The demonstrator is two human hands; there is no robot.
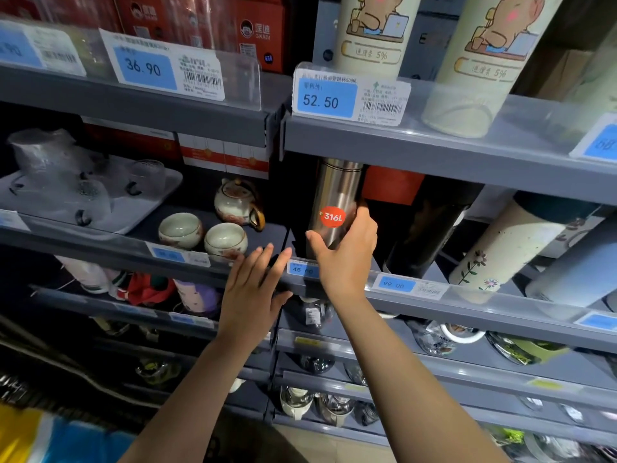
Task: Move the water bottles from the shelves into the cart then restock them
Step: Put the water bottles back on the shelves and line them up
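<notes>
Steel water bottle (335, 202) bearing a round orange "316L" sticker (332, 216) is standing upright at the left end of the middle shelf (467, 304) in a shop's drinkware aisle, its cap tucked just under the shelf above. The person's right hand (345, 252) is reaching in from below, and its grip is clamping on the bottle's lower body, thumb wrapping the near left side and fingers curling round the right. The left hand (253, 289) is hovering just beside it to the left, in front of the shelf edge, its grip apart with fingers lying straight and spread, holding nothing.

A blue price tag reading 45 (303, 269) is sitting on the shelf rail directly below the bottle, partly covered by the right wrist, and another reading 99.00 (394, 284) is sitting further right. A dark bottle (424, 228) is standing just right of the steel one, with a cream floral bottle (507, 248) leaning beyond it. On the shelf above, 2 cream cartoon-printed bottles (377, 35) are standing behind a 52.50 price label (325, 98). In the bay to the left, a teapot (237, 202) and 2 tea bowls (203, 235) are sitting beside a tray of wrapped glassware (83, 188).
</notes>
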